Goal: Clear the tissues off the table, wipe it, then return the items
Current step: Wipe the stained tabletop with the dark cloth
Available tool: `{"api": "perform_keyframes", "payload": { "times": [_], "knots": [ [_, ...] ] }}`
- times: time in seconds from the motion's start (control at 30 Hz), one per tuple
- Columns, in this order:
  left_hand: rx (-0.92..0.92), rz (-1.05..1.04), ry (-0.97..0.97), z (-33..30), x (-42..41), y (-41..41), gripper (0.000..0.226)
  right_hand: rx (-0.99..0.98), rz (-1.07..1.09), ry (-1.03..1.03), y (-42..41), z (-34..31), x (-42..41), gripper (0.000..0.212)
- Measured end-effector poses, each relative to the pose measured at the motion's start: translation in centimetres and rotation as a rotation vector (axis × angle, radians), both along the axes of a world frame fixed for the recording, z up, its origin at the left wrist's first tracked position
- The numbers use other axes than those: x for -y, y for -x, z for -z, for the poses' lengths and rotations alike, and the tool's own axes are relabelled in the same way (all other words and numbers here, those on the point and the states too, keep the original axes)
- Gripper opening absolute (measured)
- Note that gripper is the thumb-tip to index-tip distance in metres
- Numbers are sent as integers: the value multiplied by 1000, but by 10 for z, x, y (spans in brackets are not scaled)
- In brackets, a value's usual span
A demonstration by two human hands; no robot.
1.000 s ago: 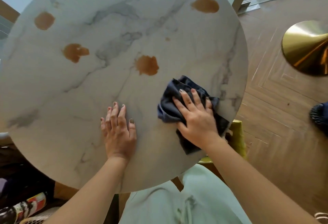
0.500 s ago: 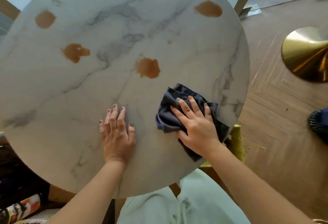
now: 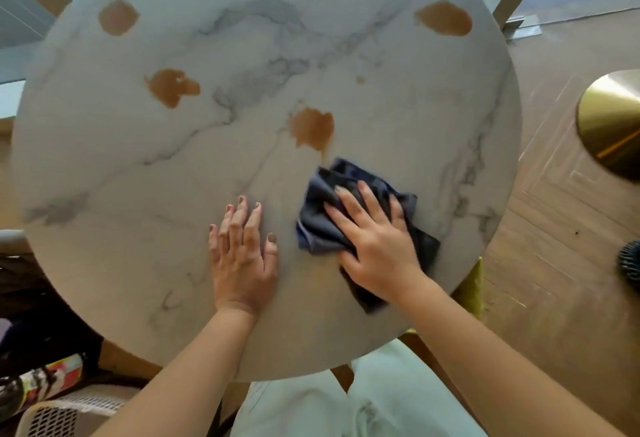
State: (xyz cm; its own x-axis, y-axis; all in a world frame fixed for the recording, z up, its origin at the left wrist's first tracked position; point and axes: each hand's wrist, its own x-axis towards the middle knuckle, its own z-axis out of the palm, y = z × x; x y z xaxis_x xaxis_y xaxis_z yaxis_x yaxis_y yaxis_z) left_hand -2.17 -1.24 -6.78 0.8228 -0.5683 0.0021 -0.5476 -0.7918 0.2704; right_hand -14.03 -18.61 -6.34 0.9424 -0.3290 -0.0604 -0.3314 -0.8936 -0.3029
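Observation:
A round white marble table [image 3: 145, 228] fills the head view, with several brown patches on its surface. My right hand [image 3: 377, 242] presses flat, fingers spread, on a crumpled dark blue cloth [image 3: 318, 228] near the table's right front edge. The nearest brown patch [image 3: 311, 128] lies just beyond the cloth. My left hand [image 3: 242, 249] rests flat on the bare tabletop just left of the cloth, fingers straight. No tissues are in view.
A gold round base [image 3: 613, 121] stands on the wooden floor at right. A yellow-green seat [image 3: 472, 287] shows under the table's right edge. A white perforated basket [image 3: 59, 416] and a colourful package [image 3: 45, 381] sit at lower left.
My right hand slid the cloth a little left and forward, toward the nearest brown patch. My left hand stayed flat in place.

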Motion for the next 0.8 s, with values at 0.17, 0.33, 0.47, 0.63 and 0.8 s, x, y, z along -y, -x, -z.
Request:
{"api": "perform_keyframes", "payload": {
  "times": [0.17, 0.33, 0.47, 0.63, 0.8],
  "knots": [
    [-13, -2, -2, -2, 0, 1, 55, -90, 352, 3, 8, -5, 84, 60],
    [-11, -3, -12, -2, 1, 0, 56, -90, 421, -43, -106, -3, 88, 58],
    [21, 7, -8, -3, 1, 0, 53, -3, 6, 2, -77, -2, 11, 59],
    [27, 4, 10, 1, 0, -1, 51, -54, 117, 28, -23, -4, 52, 59],
    [45, 14, 8, 2, 0, -1, 50, -101, 355, -26, -138, -6, 90, 58]
  ]
}}
